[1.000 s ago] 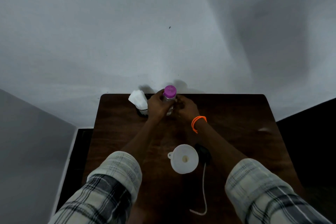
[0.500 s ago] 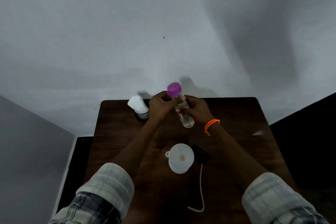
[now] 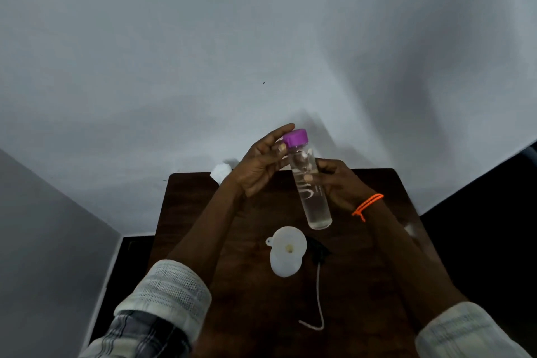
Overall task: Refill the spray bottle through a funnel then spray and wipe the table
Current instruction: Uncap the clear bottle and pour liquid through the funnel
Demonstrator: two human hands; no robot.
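Observation:
A clear bottle [image 3: 315, 203] with a purple cap [image 3: 295, 138] is held up above the dark wooden table [image 3: 363, 285], slightly tilted, with clear liquid inside. My right hand [image 3: 338, 186] grips its body from the right. My left hand [image 3: 261, 163] has its fingers around the purple cap. A white funnel [image 3: 286, 251] stands in the mouth of a container below the bottle, near the table's middle. A black spray head [image 3: 318, 250] with a white dip tube [image 3: 319, 296] lies on the table just right of the funnel.
A white cloth or tissue in a dark holder [image 3: 220, 173] stands at the table's back left corner, partly hidden by my left arm. A pale wall rises directly behind the table. Dark floor lies to the left and right of the table edges.
The bottle has been lifted from the back of the table and brought closer and higher. My left hand has shifted up onto the purple cap.

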